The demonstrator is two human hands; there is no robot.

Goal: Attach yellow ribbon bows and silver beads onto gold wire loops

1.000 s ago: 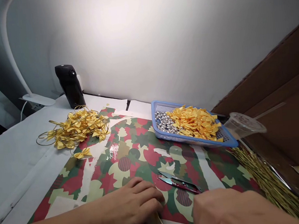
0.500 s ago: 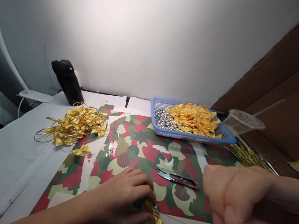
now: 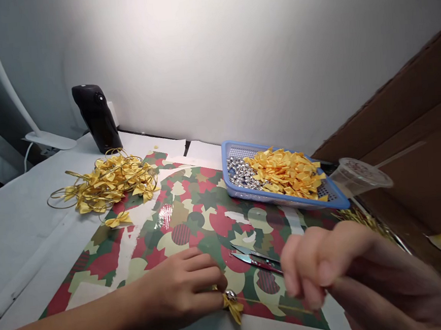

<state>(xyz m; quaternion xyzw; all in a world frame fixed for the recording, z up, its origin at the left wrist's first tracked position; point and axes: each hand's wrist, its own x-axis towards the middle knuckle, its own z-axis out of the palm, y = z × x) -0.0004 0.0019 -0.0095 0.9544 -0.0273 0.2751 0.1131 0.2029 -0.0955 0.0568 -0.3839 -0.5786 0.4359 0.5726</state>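
At the near edge of the patterned sheet, my left hand (image 3: 185, 295) pinches a yellow ribbon bow (image 3: 235, 309) between thumb and fingers. A small silver bell (image 3: 231, 295) sits against the bow beside my fingertips. From there a thin gold cord (image 3: 271, 303) stretches to the right toward my right hand (image 3: 346, 262). That hand is closed, thumb pressed to the fingers, on the cord; the exact grip is blurred and partly hidden. Behind it lie thread snips (image 3: 256, 260), their handle end covered by my right fingers.
A blue basket (image 3: 284, 195) holds silver bells (image 3: 240, 173) and yellow bows (image 3: 286, 172). Left of it lies a pile of gold loops with bows (image 3: 111, 181). A black device (image 3: 96, 119), a lamp base (image 3: 50, 140), a plastic cup (image 3: 359, 177) and gold cords (image 3: 362, 220) stand or lie around.
My right hand has turned and risen slightly, now covering the snips' handles. The bow and bell have moved up a little, and the cord between my hands runs over the sheet.
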